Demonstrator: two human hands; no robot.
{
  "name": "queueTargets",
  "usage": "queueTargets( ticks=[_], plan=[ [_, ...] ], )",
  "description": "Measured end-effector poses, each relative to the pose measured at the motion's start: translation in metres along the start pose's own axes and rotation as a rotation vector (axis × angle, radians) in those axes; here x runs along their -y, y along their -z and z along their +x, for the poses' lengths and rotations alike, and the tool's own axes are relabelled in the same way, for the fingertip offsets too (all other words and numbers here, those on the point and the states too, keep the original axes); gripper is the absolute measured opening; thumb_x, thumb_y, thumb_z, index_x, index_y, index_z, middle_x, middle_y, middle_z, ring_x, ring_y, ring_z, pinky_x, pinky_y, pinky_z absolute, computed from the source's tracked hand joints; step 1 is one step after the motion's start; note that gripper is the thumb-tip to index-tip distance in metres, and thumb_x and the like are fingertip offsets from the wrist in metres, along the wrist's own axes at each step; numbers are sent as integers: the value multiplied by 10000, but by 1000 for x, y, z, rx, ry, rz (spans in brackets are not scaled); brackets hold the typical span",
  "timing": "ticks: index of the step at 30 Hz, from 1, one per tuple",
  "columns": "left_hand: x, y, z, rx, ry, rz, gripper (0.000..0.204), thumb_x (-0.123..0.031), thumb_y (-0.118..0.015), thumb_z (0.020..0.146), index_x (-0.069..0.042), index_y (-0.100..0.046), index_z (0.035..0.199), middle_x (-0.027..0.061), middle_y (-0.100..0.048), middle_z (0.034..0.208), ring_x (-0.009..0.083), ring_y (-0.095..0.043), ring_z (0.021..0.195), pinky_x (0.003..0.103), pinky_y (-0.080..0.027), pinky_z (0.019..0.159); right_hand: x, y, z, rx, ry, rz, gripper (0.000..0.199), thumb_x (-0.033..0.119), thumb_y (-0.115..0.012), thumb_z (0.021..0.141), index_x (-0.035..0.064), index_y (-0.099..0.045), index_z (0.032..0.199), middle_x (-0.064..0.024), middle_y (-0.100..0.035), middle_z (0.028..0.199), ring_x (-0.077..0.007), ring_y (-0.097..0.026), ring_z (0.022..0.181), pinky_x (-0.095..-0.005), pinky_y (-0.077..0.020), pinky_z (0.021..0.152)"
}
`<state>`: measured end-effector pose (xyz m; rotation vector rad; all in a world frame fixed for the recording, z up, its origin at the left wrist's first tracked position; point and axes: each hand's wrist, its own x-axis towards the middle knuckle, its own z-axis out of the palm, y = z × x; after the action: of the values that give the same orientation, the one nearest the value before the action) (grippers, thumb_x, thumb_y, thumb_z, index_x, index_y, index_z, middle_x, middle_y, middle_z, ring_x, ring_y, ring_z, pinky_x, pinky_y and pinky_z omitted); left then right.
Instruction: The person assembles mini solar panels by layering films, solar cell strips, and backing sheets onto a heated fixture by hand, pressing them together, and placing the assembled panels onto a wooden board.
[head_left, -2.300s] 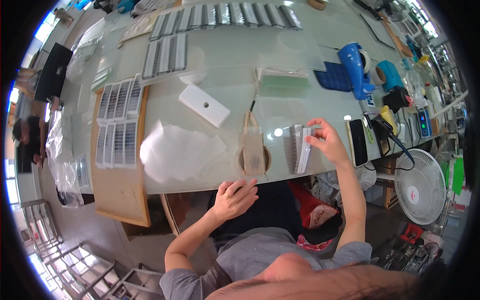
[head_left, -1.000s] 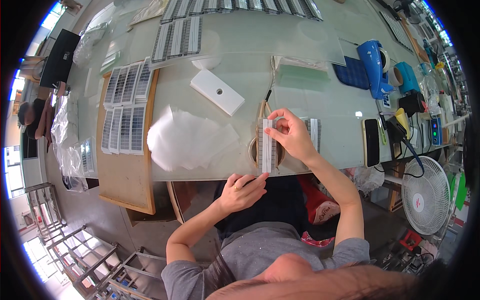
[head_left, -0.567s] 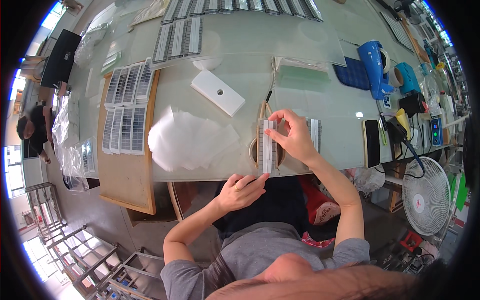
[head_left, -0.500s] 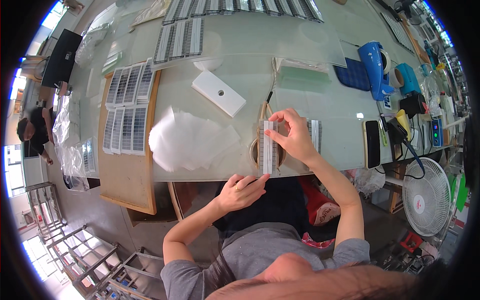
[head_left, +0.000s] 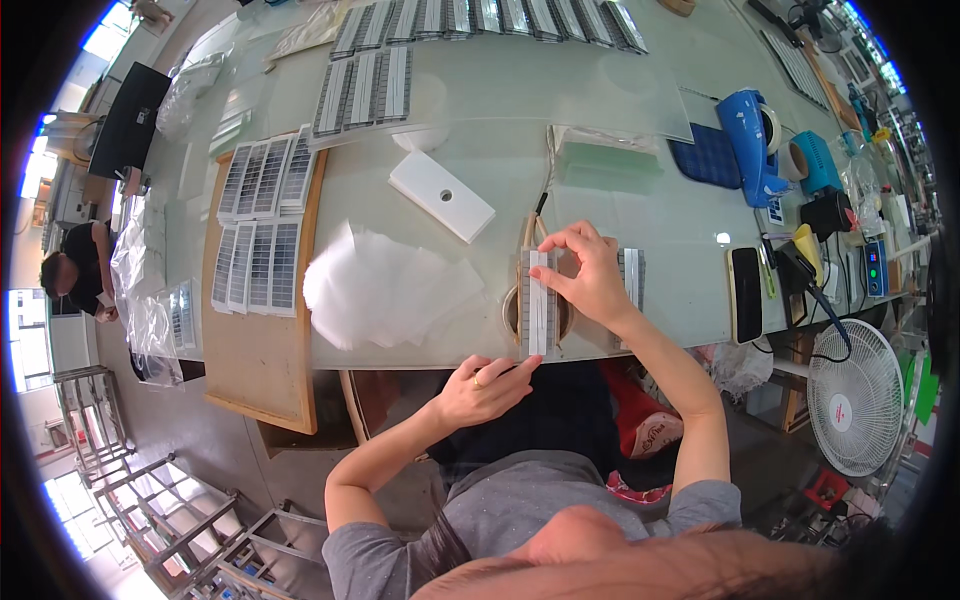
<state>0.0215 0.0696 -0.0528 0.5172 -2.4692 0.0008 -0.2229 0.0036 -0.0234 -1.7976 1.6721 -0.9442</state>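
At glossy tbl (head_left: 685, 285) nr fan (head_left: 852, 398): R hand (head_left: 590, 275) half-curled on gray strip (head_left: 538, 318), hold unclear; L hand (head_left: 486, 388) half-open, empty.

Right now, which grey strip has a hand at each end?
The strip directly in front: right hand at its far end, left hand at its near end. Another lies to its right, the rest in rows farther back.

Strip (head_left: 538, 315): smooth, faintly shiny, I observe remotely.
Sheets (head_left: 385, 290), left of strip: matt, papery.
Tabletop (head_left: 690, 290) beneath strip: glossy, glasslike.
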Motion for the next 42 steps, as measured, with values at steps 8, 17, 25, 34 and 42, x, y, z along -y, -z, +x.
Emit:
queueTargets(
  ticks=[8,17,25,34,42],
  plan=[
    [8,3,-1,-50,-150,17,307,-187,-767,753,-199,-702,1052,-57,-642,1293,126,-511,1053,270,-428,799,4,-1,0,-59,71,-37,317,334,-828,780,182,-662,1003,27,-547,940,-131,-513,794,-339,-274,832],
    [126,-2,93,23,741,-55,349,-215,-834,729,-75,-630,975,91,-572,1244,347,-511,1107,444,-448,917,3,8,2,-177,153,102,263,164,-816,786,62,-658,969,-3,-477,774,-96,-331,564,-266,-285,529],
    [155,12,91,228,933,-486,358,-195,-822,732,-10,-684,1006,122,-542,1330,273,-594,1046,379,-489,916,-5,17,-5,-152,42,95,241,202,-801,805,102,-664,976,8,-503,834,-98,-388,608,-296,-304,662],
    [94,24,88,-390,596,-309,164,-73,-723,867,-33,-759,1021,84,-762,901,156,-726,771,288,-582,676,17,28,3,44,-211,571,215,245,-724,913,54,-673,999,4,-658,810,-51,-417,612,-226,-357,601],
    [44,21,45,-25,85,-498,216,-48,-719,756,-51,-711,972,85,-725,1108,209,-719,738,305,-583,613,12,14,-19,43,-150,388,249,270,-759,871,64,-637,803,4,-623,707,-106,-472,632,-265,-373,636]
  ],
)
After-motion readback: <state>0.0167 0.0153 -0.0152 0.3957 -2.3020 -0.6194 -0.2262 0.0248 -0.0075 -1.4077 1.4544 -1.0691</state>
